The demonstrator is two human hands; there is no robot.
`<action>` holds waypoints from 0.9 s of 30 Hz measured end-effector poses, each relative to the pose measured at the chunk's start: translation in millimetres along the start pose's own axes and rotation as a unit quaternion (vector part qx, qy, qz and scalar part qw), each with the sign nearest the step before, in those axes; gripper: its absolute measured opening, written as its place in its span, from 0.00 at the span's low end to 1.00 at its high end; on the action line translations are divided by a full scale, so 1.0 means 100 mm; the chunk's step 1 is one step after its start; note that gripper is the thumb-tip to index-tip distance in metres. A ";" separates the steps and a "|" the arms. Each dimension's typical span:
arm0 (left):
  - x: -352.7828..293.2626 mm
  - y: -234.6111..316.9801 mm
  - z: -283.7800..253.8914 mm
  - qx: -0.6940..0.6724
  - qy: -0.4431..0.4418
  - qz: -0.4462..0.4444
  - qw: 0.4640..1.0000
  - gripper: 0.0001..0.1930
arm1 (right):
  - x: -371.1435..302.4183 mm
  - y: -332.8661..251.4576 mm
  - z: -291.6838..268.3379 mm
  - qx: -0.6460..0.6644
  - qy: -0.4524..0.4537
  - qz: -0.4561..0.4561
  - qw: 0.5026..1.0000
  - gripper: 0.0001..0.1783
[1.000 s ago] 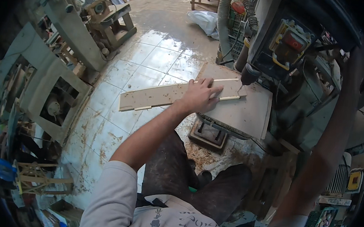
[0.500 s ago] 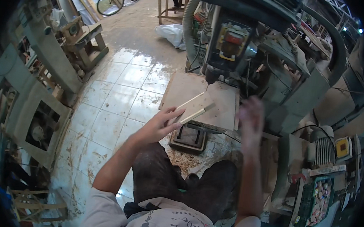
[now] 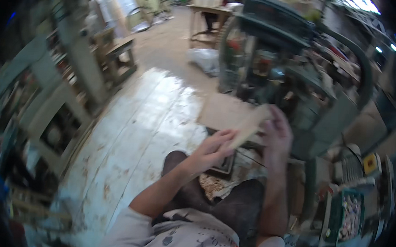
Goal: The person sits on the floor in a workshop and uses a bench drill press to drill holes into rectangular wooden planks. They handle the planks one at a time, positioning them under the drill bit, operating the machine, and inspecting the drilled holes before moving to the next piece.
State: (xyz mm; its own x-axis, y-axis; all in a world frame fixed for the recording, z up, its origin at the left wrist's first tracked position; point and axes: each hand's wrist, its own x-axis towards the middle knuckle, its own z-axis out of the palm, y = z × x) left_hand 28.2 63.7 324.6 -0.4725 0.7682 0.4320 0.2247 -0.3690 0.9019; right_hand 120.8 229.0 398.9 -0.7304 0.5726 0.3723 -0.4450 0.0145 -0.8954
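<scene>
A pale, narrow wooden piece [image 3: 249, 127] slants up and to the right in front of the drill press, smeared by motion. Its lower end is between the thumb and fingers of my left hand [image 3: 215, 148], which is closed on it. At the upper end, the curled fingers of my right hand [image 3: 279, 129] close around the wood, though blur softens their outline. Behind the piece lies the flat board of the drill press table [image 3: 222, 110]. The drill press head [image 3: 276, 25] stands above that, its bit not distinguishable now.
Below the table sits the machine's base [image 3: 222, 167], with wood shavings [image 3: 213, 186] near my feet. A green basket of small pieces [image 3: 348, 216] and a ribbed motor [image 3: 349, 164] stand at right. Machine frames [image 3: 55, 125] line the left; a white bag [image 3: 204, 60] lies farther off.
My right hand has come from beside the table to the wood's upper end. My left hand has shifted right with the wood, now seen broad side on. The whole view has swung.
</scene>
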 end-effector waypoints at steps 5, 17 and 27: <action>-0.15 0.11 0.16 -0.045 -0.003 0.058 0.997 0.28 | -0.10 -0.22 -0.01 -0.037 -0.027 -0.044 0.998 0.25; -0.40 0.22 0.13 0.012 0.063 0.104 0.993 0.29 | -0.19 -0.35 0.25 0.030 -0.134 -0.069 0.988 0.24; -0.15 0.76 -0.20 -0.068 0.006 0.090 0.994 0.39 | -0.19 -0.47 0.68 0.010 -0.159 -0.066 0.985 0.22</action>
State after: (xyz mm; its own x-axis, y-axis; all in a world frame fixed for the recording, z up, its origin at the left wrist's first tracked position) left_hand 35.4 14.0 387.0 -0.4453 0.6775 0.5854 0.1894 -0.5677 0.8011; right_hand 120.3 162.2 450.3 -0.7896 0.2820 0.5450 -0.5542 0.0535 -0.8306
